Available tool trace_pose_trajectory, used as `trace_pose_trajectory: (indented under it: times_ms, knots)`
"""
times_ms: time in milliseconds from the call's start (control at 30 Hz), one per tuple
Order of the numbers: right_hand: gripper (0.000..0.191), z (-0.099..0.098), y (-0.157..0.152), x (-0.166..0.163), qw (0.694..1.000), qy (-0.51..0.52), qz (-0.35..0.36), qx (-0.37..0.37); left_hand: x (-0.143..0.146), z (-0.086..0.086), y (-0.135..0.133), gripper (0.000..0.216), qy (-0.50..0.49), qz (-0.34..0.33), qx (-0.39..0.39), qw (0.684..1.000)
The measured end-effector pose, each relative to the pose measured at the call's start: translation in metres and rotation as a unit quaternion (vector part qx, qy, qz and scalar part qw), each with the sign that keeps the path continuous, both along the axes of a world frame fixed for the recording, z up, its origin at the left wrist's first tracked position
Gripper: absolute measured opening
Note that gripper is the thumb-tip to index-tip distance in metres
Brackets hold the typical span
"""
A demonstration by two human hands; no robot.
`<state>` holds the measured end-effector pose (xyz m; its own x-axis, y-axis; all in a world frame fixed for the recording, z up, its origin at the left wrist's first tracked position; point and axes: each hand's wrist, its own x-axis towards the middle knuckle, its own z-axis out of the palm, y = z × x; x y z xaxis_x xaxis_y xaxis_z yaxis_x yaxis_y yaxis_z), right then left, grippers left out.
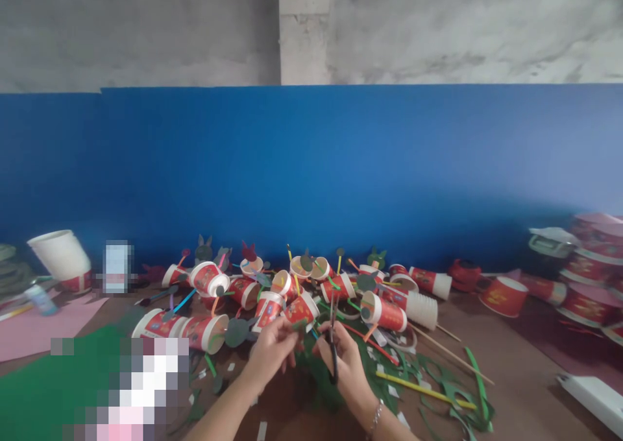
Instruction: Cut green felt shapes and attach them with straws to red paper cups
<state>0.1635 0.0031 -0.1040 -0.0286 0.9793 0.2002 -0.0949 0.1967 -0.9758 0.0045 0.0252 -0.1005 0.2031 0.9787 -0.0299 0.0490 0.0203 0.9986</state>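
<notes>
Black-handled scissors (333, 353) are in my right hand (348, 363), their blades pointing up and away from me. My left hand (275, 349) pinches a small piece of green paper (299, 325), a short way left of the blades. Both hands are above the table, just in front of a heap of red paper cups (207, 332) with straws and cut-paper shapes stuck to them. Dark green paper scraps (324, 379) lie beneath and between my hands. Whether the blades touch the paper piece cannot be made out.
Green sheets (53, 376) and pink sheets (82, 314) lie to the left, near a small bottle (43, 299). Wooden sticks (452, 353), a yellow straw (423, 389) and cut-out strips lie right. Stacked red tubs (591, 305) and a white box (596, 405) stand far right.
</notes>
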Motion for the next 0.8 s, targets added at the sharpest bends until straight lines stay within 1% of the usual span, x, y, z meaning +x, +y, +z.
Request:
trace_pose_trajectory:
  times_ms: [100, 167, 233, 333, 467, 633, 800]
  knots:
    - [0.026, -0.005, 0.002, -0.002, 0.999, -0.025, 0.042, -0.024, 0.004, 0.002, 0.001, 0.024, -0.107, 0.066, -0.009, 0.992]
    - [0.028, -0.01, 0.003, -0.005, 0.994, -0.04, 0.085, -0.054, 0.006, 0.004, -0.001, 0.027, -0.149, 0.088, 0.0, 0.985]
    - [0.03, -0.015, 0.003, -0.009, 0.989, -0.045, 0.12, -0.076, 0.008, 0.007, -0.003, 0.028, -0.159, 0.106, 0.006, 0.981]
    - [0.032, -0.018, 0.001, -0.012, 0.983, -0.049, 0.154, -0.088, 0.011, 0.008, -0.008, 0.027, -0.145, 0.127, 0.004, 0.981]
    - [0.032, -0.016, -0.004, -0.014, 0.979, -0.04, 0.179, -0.092, 0.016, 0.004, -0.013, 0.028, -0.153, 0.111, -0.015, 0.982]
    - [0.035, -0.016, -0.004, -0.014, 0.981, -0.025, 0.176, -0.08, 0.02, 0.001, -0.016, 0.028, -0.195, 0.095, -0.058, 0.974]
    - [0.035, -0.018, -0.003, -0.013, 0.981, -0.026, 0.177, -0.078, 0.019, 0.001, -0.016, 0.028, -0.203, 0.091, -0.06, 0.973]
